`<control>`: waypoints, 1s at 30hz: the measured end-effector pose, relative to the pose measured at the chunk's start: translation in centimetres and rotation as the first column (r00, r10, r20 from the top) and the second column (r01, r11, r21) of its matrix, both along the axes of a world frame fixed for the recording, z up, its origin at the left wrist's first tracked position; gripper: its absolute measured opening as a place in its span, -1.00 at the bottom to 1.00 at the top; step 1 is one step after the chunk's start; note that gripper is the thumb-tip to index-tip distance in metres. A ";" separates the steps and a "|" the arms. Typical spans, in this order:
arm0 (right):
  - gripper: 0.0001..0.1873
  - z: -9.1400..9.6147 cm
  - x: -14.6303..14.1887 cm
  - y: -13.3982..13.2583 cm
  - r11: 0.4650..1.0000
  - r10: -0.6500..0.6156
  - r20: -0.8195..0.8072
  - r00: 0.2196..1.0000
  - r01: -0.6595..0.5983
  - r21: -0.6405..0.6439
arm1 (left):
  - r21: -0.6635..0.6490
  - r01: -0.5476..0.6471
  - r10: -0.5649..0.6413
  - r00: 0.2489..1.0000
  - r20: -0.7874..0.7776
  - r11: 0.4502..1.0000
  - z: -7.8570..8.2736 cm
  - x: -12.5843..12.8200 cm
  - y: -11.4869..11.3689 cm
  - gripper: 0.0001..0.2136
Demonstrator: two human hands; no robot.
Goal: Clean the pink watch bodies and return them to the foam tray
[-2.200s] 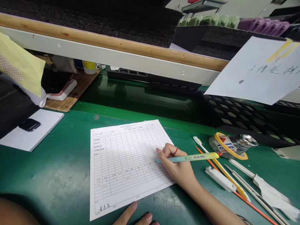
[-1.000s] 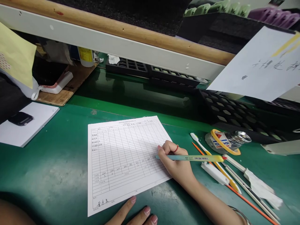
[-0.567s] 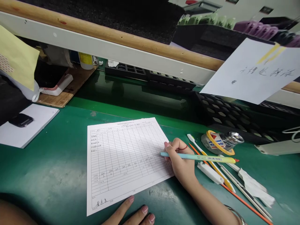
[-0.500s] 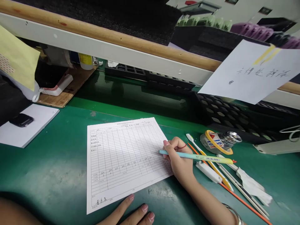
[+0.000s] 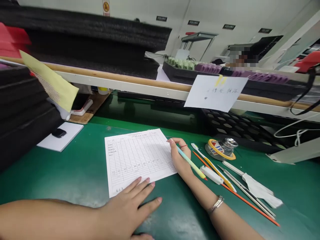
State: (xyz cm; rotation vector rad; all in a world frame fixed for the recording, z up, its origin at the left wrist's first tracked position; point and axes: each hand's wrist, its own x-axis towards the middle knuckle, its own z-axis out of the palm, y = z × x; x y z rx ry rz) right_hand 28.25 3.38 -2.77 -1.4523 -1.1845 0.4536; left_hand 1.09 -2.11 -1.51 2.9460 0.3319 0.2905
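A printed form point(image 5: 140, 150) with a ruled grid and handwritten figures lies on the green table. My left hand point(image 5: 132, 206) rests flat over the form's lower edge, fingers spread. At the form's right edge, my right hand point(image 5: 180, 156) is closed around a blue-and-yellow pen point(image 5: 191, 162), whose red-tipped end slants down to the right. To the right of that hand are a toothbrush point(image 5: 217, 170), an orange stick point(image 5: 250, 201), tweezers point(image 5: 247, 190) and a white plastic piece point(image 5: 212, 175).
A metal-topped bottle point(image 5: 222, 149) with a yellow ring stands at the right, near crumpled white tissue point(image 5: 261, 190). On the left, a small black object point(image 5: 59, 133) sits on white paper point(image 5: 67, 140). A shelf edge point(image 5: 125, 79) with a hanging note point(image 5: 216, 93) crosses above the table.
The camera view has tilted up and shows more background. My left hand has come onto the form's lower edge. In my right hand the pen has swung to a steeper slant.
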 end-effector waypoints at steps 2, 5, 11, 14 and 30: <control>-0.68 0.1 -0.1 0.0 0.999 -0.050 0.030 0.998 0.050 0.011 | -0.035 -0.069 0.070 0.997 0.037 0.997 0.5 0.0 0.7 -0.31; -0.73 0.2 -0.3 -0.1 0.998 -0.059 0.065 0.996 0.059 -0.003 | -0.062 -0.025 0.037 0.979 0.202 0.998 0.6 -0.8 3.9 -0.60; -0.73 0.3 -0.2 -0.6 0.999 -0.041 0.109 0.993 0.042 -0.005 | -0.259 -0.696 0.734 0.570 0.368 0.670 0.7 -6.7 11.0 -0.70; -0.73 0.3 0.1 -0.7 0.999 -0.035 0.112 0.993 0.037 -0.015 | -0.337 -0.786 0.851 0.437 0.290 0.518 0.4 -8.5 12.0 -0.75; -0.67 0.8 0.1 -1.7 0.999 0.035 0.017 0.999 -0.034 -0.043 | -0.324 -0.887 0.942 0.329 0.059 0.330 0.6 -7.7 12.0 -0.71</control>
